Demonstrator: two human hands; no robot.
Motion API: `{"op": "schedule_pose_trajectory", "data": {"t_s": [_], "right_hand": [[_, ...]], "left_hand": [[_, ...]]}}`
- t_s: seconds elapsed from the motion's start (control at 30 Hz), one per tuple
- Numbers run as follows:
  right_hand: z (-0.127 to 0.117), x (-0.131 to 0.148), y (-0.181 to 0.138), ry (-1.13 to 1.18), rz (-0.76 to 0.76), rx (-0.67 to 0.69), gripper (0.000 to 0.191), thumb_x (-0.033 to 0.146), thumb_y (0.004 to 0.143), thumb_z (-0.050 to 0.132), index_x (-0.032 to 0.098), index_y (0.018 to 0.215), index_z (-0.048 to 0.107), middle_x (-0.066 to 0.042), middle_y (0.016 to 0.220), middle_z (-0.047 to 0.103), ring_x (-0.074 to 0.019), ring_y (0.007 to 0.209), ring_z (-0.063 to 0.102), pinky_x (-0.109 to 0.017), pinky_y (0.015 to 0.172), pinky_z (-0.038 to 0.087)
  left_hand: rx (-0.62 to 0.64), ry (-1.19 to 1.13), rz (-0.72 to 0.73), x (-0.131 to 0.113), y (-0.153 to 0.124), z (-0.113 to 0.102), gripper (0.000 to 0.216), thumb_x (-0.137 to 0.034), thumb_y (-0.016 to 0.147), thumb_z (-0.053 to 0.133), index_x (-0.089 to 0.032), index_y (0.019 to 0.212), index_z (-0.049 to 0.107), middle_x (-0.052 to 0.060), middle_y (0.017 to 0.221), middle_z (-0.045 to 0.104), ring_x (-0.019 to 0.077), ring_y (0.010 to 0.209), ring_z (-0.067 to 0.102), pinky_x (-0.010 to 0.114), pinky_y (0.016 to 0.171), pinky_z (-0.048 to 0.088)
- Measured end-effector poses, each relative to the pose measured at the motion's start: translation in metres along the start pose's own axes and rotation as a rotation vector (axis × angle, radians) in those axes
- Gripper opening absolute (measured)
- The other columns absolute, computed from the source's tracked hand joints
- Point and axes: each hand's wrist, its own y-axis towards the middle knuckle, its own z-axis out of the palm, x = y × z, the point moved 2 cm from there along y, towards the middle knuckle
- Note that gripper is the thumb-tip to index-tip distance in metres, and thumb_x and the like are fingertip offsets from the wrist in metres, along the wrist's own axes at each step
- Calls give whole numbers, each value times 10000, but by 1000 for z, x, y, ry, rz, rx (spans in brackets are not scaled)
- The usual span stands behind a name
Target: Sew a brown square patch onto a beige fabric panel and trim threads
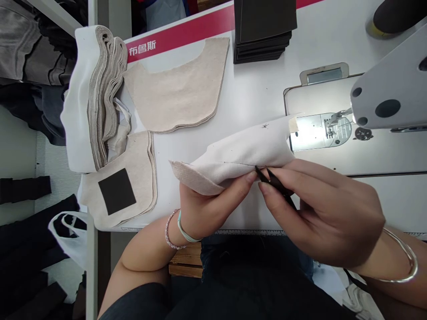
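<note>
The left hand pinches the folded cream fabric from below, thumb and fingers pressed together on its lower edge, holding it just above the front of the worktop. The right hand is closed around black snips, whose tips touch the fabric's seam line right beside the left thumb.

The risk here seems to lie in how close everything sits. The blades point at the fold itself, so a slightly deep bite could nick the cloth instead of a loose thread. The left thumb lies just beside the tips, and a slip of either hand could catch skin. The fabric hangs partly free toward the left, so a loosened pinch would let the seam shift under the blades.

Behind the hands stands the sewing machine, its needle plate lit, with the fabric's far end touching the plate's edge. A pile of beige cut pieces lies farther back, another with a black square patch on top lies at the left, and a thick bundle stands on edge beside them. A stack of dark pieces sits at the far edge. The machine head crowds the right side.
</note>
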Motion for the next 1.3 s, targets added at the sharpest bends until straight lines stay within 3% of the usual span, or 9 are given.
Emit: {"op": "schedule_pose_trajectory", "data": {"t_s": [0.3,0.53,0.67,0.73,0.83,0.93,1.07,1.2,1.3], "right_hand": [[-2,0,2,-8,-5,8,161,37,793,629,177,862,670,-22,714,699,-113,585,634,-215,532,542],[-3,2,2,23,41,39,163,55,807,615,210,851,640,4,687,676,-105,544,594,-228,475,492],[-13,-5,7,47,272,91,148,105,855,530,220,805,608,-25,770,707,-162,677,673,-308,633,551],[-19,-9,8,38,368,77,150,156,878,500,231,860,628,-41,825,717,-186,715,685,-344,634,547],[-24,-12,9,58,193,24,194,130,826,579,229,976,652,-54,954,717,-185,771,679,-327,604,543],[-21,-14,9,40,-67,20,430,6,724,628,247,1079,657,-44,1060,687,-170,794,654,-309,623,546],[-12,-18,10,98,-163,72,419,-44,726,587,193,1051,702,-93,1077,685,-160,785,661,-298,624,551],[-12,-22,13,259,27,-2,272,-34,744,585,176,858,715,-39,846,738,-162,771,692,-263,613,551],[-11,-29,12,423,347,73,173,92,830,612,200,704,662,38,579,615,-94,521,551,-214,425,405]], "left_hand": [[-12,-54,16,3,-2,0,288,-114,804,685,-324,996,726,-54,936,767,175,839,738,309,809,636],[-13,-32,-43,4,-3,-2,206,-173,831,662,-316,957,741,-46,912,765,196,894,740,338,831,632],[-44,-128,-135,11,0,-3,107,-270,842,681,-296,929,738,-36,945,767,198,923,733,318,864,617],[-37,-219,-198,17,2,-3,116,-334,845,680,-275,930,733,-19,991,763,215,972,723,321,895,607],[-6,-404,-312,24,7,-3,135,-342,840,680,-265,940,728,-5,1012,754,232,1018,709,327,888,611],[68,-619,-431,26,11,-2,112,-305,835,669,-247,915,722,11,970,754,234,971,720,321,825,624],[219,-721,-517,23,11,-2,158,-336,847,660,-219,932,723,43,905,756,249,893,733,336,726,630],[404,-684,-275,16,9,-8,282,-461,902,579,-235,917,749,65,788,743,265,796,741,350,630,628],[446,-689,-54,11,8,-10,467,-546,818,667,-343,1237,624,51,1064,734,252,825,738,352,632,636]]}}
